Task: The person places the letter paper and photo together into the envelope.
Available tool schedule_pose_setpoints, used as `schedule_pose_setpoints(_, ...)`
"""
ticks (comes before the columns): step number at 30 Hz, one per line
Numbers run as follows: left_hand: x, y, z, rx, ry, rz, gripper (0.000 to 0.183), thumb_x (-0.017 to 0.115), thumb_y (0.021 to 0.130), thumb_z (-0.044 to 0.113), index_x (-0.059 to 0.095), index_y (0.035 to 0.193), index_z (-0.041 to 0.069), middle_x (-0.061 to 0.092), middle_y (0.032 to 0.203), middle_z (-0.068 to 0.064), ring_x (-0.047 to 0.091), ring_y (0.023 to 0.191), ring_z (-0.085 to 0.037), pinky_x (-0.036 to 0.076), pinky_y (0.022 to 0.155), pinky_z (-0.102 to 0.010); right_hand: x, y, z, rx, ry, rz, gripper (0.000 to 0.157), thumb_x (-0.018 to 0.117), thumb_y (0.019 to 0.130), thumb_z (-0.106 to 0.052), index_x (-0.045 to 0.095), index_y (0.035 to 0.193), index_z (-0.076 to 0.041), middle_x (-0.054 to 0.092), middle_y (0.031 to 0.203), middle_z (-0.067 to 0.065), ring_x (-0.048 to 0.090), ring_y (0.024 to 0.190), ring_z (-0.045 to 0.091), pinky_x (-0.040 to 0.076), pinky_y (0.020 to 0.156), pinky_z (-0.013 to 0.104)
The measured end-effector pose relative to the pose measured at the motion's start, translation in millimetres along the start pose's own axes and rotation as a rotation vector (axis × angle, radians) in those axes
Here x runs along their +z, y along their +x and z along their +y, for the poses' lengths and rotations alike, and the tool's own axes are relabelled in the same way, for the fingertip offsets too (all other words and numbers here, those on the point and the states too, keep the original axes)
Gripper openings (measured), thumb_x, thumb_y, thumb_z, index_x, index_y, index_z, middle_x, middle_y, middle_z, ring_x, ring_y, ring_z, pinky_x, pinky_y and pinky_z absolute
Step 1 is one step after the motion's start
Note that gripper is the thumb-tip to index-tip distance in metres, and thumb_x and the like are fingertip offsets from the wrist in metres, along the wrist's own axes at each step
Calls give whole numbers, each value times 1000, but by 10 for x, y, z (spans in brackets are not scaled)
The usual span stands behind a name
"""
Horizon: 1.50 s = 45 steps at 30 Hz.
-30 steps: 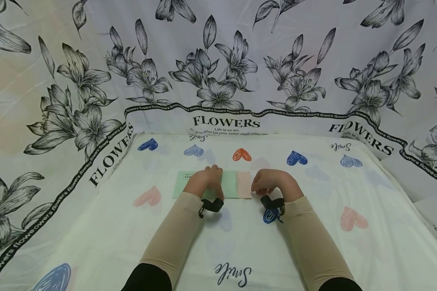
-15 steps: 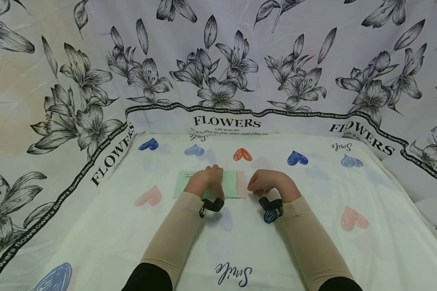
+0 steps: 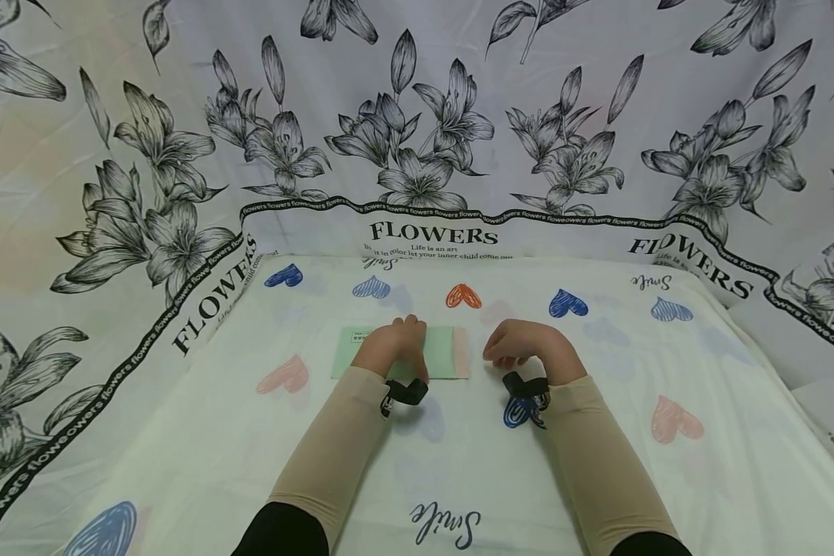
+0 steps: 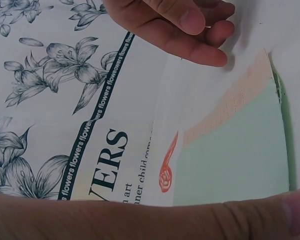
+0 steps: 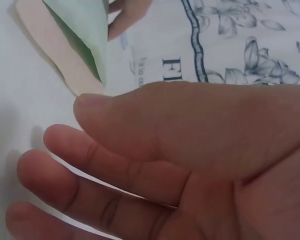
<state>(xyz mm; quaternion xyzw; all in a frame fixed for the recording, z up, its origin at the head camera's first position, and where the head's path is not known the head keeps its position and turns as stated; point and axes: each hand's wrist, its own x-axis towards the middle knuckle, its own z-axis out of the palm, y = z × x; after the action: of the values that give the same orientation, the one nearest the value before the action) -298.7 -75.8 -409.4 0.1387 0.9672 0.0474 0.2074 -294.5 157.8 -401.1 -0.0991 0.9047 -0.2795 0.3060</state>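
A flat light-green envelope [image 3: 441,351] lies on the heart-printed cloth. From its right end sticks a strip of pale pink paper [image 3: 462,353], shown in the right wrist view inside the envelope's gaping mouth. My left hand [image 3: 394,349] holds the envelope across its middle, fingers by the far edge and thumb by the near edge; its fingertips are hidden in the left wrist view. To the right of the pink paper, a small gap away in the head view, is my right hand [image 3: 524,347]. Its fingers are loosely bent, with nothing between them and the thumb.
White cloth [image 3: 417,471] with printed hearts and "Smile" lettering covers the surface. Behind it, a flower-printed curtain [image 3: 570,154] rises at the back and sides. A dark band [image 3: 524,384] sits on the right wrist.
The pink paper has gone further into the envelope, so a narrower strip shows. My right hand moved left with it, then drew back to the right. The left hand stays in place.
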Motion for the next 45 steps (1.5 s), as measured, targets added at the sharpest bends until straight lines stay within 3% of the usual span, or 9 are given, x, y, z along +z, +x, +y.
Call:
schedule_pose_setpoints(11, 35, 23, -27, -7, -21, -11, 102, 88, 55, 48, 41, 137, 10, 42, 127, -7, 40, 105, -24, 42, 87, -43, 222, 98, -232, -83, -57, -53, 19, 60, 90, -16, 66, 106, -9, 62, 81, 8, 55, 71, 20, 43, 62, 30)
schedule_pose_setpoints(26, 29, 24, -26, 10, 1, 0, 103, 87, 56, 50, 41, 138, 10, 43, 127, -8, 41, 105, -25, 41, 88, -43, 161, 62, -177, -95, -38, -43, 29, 58, 88, -14, 62, 117, -11, 61, 79, 8, 55, 71, 20, 44, 66, 34)
schedule_pose_setpoints(33, 23, 18, -14, -7, -12, -10, 104, 87, 55, 49, 40, 139, 10, 43, 126, -7, 40, 104, -24, 42, 87, -43, 170, 58, -174, -125, -9, -42, 39, 59, 87, -12, 57, 126, -14, 57, 72, 10, 50, 65, 21, 38, 60, 33)
schedule_pose_setpoints(45, 5, 21, -10, -9, -21, -10, 100, 88, 56, 47, 42, 137, 11, 43, 123, -6, 40, 103, -23, 41, 87, -42, 210, 115, -205, -89, -95, -37, 36, 59, 89, -15, 60, 124, -15, 55, 67, 6, 49, 60, 18, 37, 58, 29)
